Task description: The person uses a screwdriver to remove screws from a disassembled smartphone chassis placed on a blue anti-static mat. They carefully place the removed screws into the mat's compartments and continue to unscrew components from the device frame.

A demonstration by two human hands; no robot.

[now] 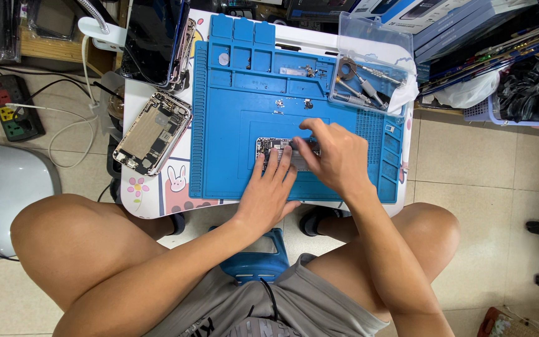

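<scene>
An opened phone body (274,150) with its boards showing lies on the blue work mat (232,118). My left hand (268,190) rests flat on the phone's near edge, fingers spread over it. My right hand (334,156) hovers over the phone's right half with fingers curled, pinching a thin tool whose tip meets the phone; the tool is mostly hidden by the fingers. Tiny screws and small parts (279,103) lie on the mat beyond the phone.
A second opened phone (153,133) lies on the white table's left side, by a dark screen panel (152,39) leaning at the back. A clear tool box (369,78) with screwdrivers sits back right. A power strip (14,106) lies on the floor.
</scene>
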